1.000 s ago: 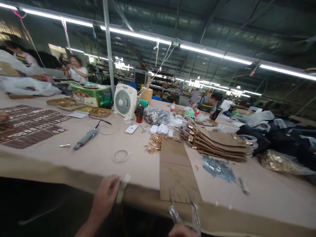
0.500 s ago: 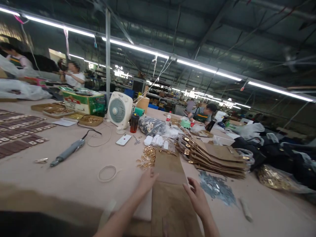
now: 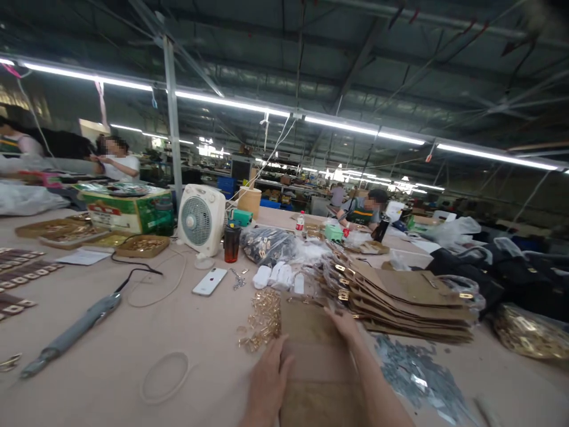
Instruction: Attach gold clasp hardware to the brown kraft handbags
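Observation:
A long brown panel (image 3: 317, 363), which looks like a flat bag piece, lies on the table in front of me. At its left edge is my left hand (image 3: 270, 370), thumb and fingers apart, beside a heap of small gold metal fittings (image 3: 263, 317). My right hand (image 3: 345, 327) reaches along the panel's right side, with its stretched fingers resting by the far right corner. Nothing shows held in either hand. Part of the panel's right edge is hidden under my right forearm.
Right of the panel are stacked brown bag pieces (image 3: 409, 296) and scattered grey metal plates (image 3: 418, 373). On the left lie an electric screwdriver (image 3: 75, 335), a white ring (image 3: 165, 378) and a phone (image 3: 210, 281). A fan (image 3: 202, 219) stands behind. Co-workers sit farther off.
My right hand has moved forward to the panel's far right corner. The left hand stays by the left edge, thumb and fingers now more spread. The view has come closer to the table.

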The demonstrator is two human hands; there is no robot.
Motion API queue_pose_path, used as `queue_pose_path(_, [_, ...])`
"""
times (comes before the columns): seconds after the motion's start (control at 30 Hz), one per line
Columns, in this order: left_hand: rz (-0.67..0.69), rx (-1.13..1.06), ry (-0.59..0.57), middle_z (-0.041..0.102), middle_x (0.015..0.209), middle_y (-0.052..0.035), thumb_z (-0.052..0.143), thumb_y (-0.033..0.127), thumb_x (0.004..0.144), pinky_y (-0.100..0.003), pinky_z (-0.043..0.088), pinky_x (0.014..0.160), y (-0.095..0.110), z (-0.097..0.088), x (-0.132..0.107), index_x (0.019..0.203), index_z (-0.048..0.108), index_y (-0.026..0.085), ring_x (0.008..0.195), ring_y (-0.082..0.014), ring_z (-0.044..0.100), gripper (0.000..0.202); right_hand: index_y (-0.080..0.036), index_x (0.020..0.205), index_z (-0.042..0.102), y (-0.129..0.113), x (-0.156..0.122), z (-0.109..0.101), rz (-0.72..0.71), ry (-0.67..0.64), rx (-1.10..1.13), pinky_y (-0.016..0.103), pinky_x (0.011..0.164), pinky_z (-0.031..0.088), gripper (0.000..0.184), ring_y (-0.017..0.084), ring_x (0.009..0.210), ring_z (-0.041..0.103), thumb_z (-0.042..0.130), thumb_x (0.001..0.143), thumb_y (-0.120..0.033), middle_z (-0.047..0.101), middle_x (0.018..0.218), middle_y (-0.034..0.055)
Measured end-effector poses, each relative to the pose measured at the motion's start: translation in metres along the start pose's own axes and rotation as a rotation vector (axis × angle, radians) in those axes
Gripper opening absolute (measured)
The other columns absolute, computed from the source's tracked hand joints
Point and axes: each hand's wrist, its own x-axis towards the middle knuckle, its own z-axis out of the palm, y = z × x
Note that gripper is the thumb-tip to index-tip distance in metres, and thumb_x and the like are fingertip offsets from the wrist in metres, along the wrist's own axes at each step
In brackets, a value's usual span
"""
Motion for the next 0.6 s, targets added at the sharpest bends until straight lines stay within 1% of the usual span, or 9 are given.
queue_pose_path(0.07, [0.015, -0.041, -0.002, 0.063, 0.146, -0.0068, 0.05, 0.039, 0.096, -0.044, 0.043, 0.117, 0.003, -0.002, -0.001, 0.144, 0.06, 0.03, 0.136, -0.027, 0.057, 0.05, -0.014, 0.086, 0.079, 0.001, 0.004, -0.002, -0.007, -0.055, 0.018, 0.046, 0.09, 0.057, 0.06, 0.036, 0.095, 0.074, 0.062, 0.077, -0.07, 0.078, 0.084, 0.0119])
queue_pose_path(0.1, [0.022, -0.059, 0.0, 0.063, 0.146, -0.0063, 0.05, 0.039, 0.097, -0.044, 0.044, 0.117, 0.004, -0.002, -0.001, 0.145, 0.06, 0.031, 0.135, -0.0268, 0.058, 0.049, -0.013, 0.087, 0.079, 0.002, 0.005, -0.002, -0.014, -0.074, 0.017, 0.045, 0.09, 0.057, 0.061, 0.035, 0.096, 0.074, 0.061, 0.077, -0.071, 0.079, 0.086, 0.0119])
queue_pose_path(0.17, [0.039, -0.087, 0.007, 0.064, 0.144, -0.0059, 0.051, 0.038, 0.098, -0.045, 0.045, 0.115, 0.006, -0.004, -0.002, 0.145, 0.059, 0.032, 0.132, -0.0266, 0.059, 0.048, -0.012, 0.097, 0.079, 0.003, 0.006, -0.002, -0.027, -0.079, 0.006, 0.043, 0.097, 0.055, 0.062, 0.036, 0.107, 0.072, 0.064, 0.076, -0.069, 0.079, 0.101, 0.0148])
queue_pose_path(0.23, [0.071, -0.11, 0.008, 0.066, 0.139, -0.0055, 0.05, 0.035, 0.098, -0.044, 0.046, 0.114, 0.008, -0.006, -0.004, 0.142, 0.062, 0.032, 0.129, -0.0261, 0.06, 0.045, -0.012, 0.108, 0.078, 0.005, 0.007, -0.001, -0.023, -0.066, -0.007, 0.043, 0.106, 0.05, 0.064, 0.037, 0.12, 0.067, 0.069, 0.073, -0.065, 0.076, 0.118, 0.0185])
queue_pose_path(0.27, [0.092, -0.12, 0.004, 0.067, 0.137, -0.0051, 0.05, 0.033, 0.098, -0.043, 0.047, 0.113, 0.009, -0.006, -0.004, 0.139, 0.063, 0.032, 0.128, -0.0256, 0.06, 0.043, -0.011, 0.111, 0.077, 0.005, 0.008, 0.001, -0.016, -0.065, -0.01, 0.044, 0.109, 0.047, 0.066, 0.037, 0.123, 0.066, 0.071, 0.071, -0.064, 0.074, 0.123, 0.02])
queue_pose_path(0.33, [0.13, -0.137, -0.013, 0.068, 0.133, -0.0041, 0.051, 0.03, 0.098, -0.041, 0.047, 0.112, 0.012, -0.008, -0.006, 0.132, 0.067, 0.031, 0.127, -0.0244, 0.061, 0.038, -0.008, 0.113, 0.076, 0.006, 0.009, 0.003, 0.003, -0.084, -0.002, 0.045, 0.11, 0.046, 0.071, 0.038, 0.123, 0.066, 0.073, 0.068, -0.063, 0.073, 0.125, 0.0226])
queue_pose_path(0.43, [0.155, -0.153, -0.027, 0.068, 0.131, -0.0042, 0.052, 0.026, 0.097, -0.04, 0.046, 0.114, 0.014, -0.011, -0.01, 0.124, 0.071, 0.03, 0.127, -0.024, 0.06, 0.033, -0.001, 0.114, 0.074, 0.004, 0.009, 0.005, 0.023, -0.1, 0.034, 0.048, 0.109, 0.048, 0.083, 0.041, 0.119, 0.068, 0.078, 0.06, -0.065, 0.072, 0.124, 0.0275])
queue_pose_path(0.5, [0.171, -0.18, -0.038, 0.066, 0.133, -0.0053, 0.051, 0.028, 0.099, -0.041, 0.045, 0.116, 0.014, -0.013, -0.014, 0.124, 0.071, 0.031, 0.128, -0.0244, 0.059, 0.033, 0.001, 0.117, 0.072, 0.002, 0.004, 0.003, 0.02, -0.082, 0.071, 0.049, 0.107, 0.05, 0.089, 0.042, 0.119, 0.068, 0.08, 0.057, -0.065, 0.071, 0.126, 0.0291])
queue_pose_path(0.6, [0.169, -0.23, -0.035, 0.063, 0.138, -0.0082, 0.054, 0.033, 0.098, -0.045, 0.044, 0.118, 0.013, -0.017, -0.021, 0.133, 0.067, 0.031, 0.133, -0.0271, 0.057, 0.037, -0.001, 0.123, 0.069, -0.003, -0.012, -0.007, -0.036, -0.003, 0.145, 0.047, 0.103, 0.054, 0.092, 0.04, 0.119, 0.069, 0.08, 0.059, -0.067, 0.071, 0.127, 0.0272])
